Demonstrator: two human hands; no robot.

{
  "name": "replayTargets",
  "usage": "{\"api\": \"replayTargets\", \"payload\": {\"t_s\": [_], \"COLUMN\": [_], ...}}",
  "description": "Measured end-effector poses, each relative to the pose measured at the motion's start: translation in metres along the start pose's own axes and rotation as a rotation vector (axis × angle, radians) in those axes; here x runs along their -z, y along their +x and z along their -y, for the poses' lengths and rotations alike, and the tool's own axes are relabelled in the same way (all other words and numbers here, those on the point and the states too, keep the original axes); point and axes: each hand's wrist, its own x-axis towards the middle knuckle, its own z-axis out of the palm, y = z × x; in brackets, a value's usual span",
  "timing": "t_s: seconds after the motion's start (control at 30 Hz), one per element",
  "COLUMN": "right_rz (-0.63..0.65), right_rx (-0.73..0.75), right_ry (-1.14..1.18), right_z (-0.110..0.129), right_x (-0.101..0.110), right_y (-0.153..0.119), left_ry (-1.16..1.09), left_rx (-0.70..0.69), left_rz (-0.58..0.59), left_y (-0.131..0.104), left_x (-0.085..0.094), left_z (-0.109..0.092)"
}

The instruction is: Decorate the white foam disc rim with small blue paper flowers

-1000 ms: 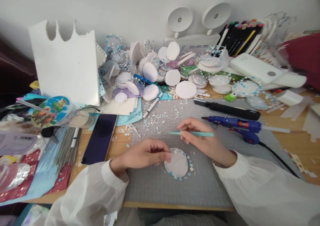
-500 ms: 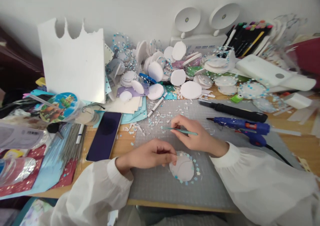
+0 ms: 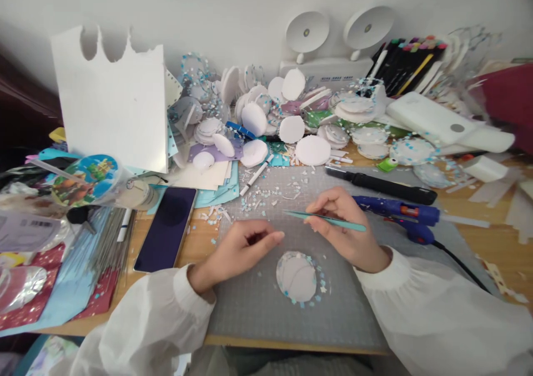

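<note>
Lifted off the disc since a moment ago, the left hand rests loosely curled and empty on the grey cutting mat. Just right lies the white round disc, rimmed with blue confetti. Farther right, the right hand pinches teal tweezers. Craft clutter crowds the wooden bench under a white wall.

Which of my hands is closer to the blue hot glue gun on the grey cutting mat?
Right. The right hand, holding teal tweezers, sits just beside the blue hot glue gun; the left hand lies farther left, beyond the round white disc.
</note>
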Motion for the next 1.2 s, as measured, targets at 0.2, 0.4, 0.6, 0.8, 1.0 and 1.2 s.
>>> {"api": "replayTargets", "payload": {"t_s": [0.2,0.4,0.6,0.8,1.0,1.2], "right_rz": [0.078,0.154,0.211,0.269,0.262,0.221], "right_rx": [-0.036,-0.017,0.035,0.091,0.078,0.063], "right_ry": [0.205,0.286,0.292,0.274,0.359,0.393], "right_z": [0.007,0.010,0.010,0.008,0.006,0.006], "right_x": [-0.001,-0.006,-0.004,-0.001,-0.002,-0.003], "right_y": [-0.004,-0.010,-0.008,-0.004,-0.005,-0.003], "left_ry": [-0.320,-0.503,-0.550,-0.638,-0.616,-0.694], "left_rx": [0.013,0.062,0.076,0.132,0.119,0.087], "left_rz": [-0.119,-0.032,-0.070,-0.095,-0.029,0.005], "left_y": [0.004,0.002,0.002,0.004,0.003,0.001], "left_x": [0.002,-0.001,-0.002,-0.002,0.002,0.001], "left_z": [0.000,0.005,0.006,0.001,0.002,0.000]}}
